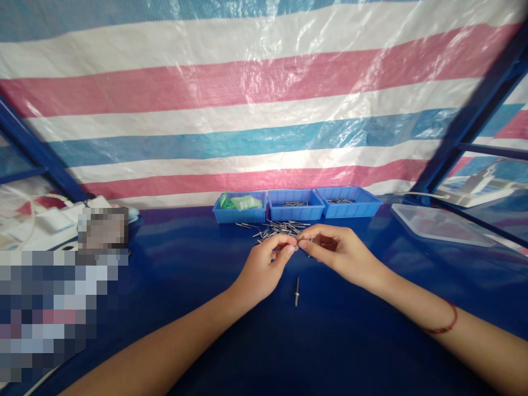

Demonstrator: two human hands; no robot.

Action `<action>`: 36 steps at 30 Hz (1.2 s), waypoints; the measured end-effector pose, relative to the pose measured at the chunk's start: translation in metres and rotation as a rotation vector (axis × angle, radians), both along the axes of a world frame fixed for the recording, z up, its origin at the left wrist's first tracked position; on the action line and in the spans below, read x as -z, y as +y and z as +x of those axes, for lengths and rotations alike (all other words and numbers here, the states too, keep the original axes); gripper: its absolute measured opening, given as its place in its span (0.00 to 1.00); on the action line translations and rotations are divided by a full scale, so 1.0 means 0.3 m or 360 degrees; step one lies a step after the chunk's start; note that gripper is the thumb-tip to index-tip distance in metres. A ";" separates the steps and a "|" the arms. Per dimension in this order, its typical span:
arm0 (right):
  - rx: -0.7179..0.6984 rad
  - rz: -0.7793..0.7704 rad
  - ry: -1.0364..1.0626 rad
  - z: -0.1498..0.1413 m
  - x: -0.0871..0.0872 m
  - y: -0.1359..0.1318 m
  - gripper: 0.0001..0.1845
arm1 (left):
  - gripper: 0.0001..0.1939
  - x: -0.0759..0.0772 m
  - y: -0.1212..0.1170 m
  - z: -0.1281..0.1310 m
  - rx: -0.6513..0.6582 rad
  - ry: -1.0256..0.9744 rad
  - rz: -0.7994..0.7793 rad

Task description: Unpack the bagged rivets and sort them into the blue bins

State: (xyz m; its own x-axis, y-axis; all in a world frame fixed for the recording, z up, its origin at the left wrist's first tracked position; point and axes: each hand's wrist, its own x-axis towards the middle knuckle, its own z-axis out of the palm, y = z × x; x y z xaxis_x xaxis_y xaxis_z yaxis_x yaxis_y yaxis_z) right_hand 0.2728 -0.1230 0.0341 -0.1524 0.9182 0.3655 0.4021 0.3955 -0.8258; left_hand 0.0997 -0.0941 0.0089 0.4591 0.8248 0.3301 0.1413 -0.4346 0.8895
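My left hand (268, 264) and my right hand (340, 253) meet over the blue table, each with thumb and fingers pinched. Between the fingertips shows a bit of a small metal piece (296, 247); the fingers hide most of it, so its kind is unclear. Just beyond my hands lies a loose pile of pop rivets (282, 228), partly covered by my fingers. One single pop rivet (297, 292) lies apart on the table, nearer to me, its thin stem pointing away.
Three blue bins stand along the back: the left bin (240, 217) holds green-and-white packets, the middle bin (296, 213) and right bin (353, 209) hold metal pieces. A clear plastic lid (437, 223) lies right. Power strips (478, 190) and blue frame posts (466, 115) border the table (185, 286).
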 end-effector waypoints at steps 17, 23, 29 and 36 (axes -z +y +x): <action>0.0134 0.0300 -0.0268 -0.001 -0.006 -0.020 0.08 | 0.08 -0.002 -0.013 0.000 -0.0132 -0.0110 0.0047; -0.0060 0.0193 -0.0352 -0.011 -0.008 -0.016 0.10 | 0.07 -0.006 -0.021 -0.006 -0.0220 -0.0082 0.0189; 0.0310 -0.0199 0.0217 0.050 0.015 0.055 0.15 | 0.12 -0.019 -0.041 -0.007 -0.0028 0.0190 0.0439; 0.1164 -0.0044 0.0317 0.291 0.037 0.189 0.12 | 0.17 -0.021 -0.071 0.000 0.0372 0.0841 0.0958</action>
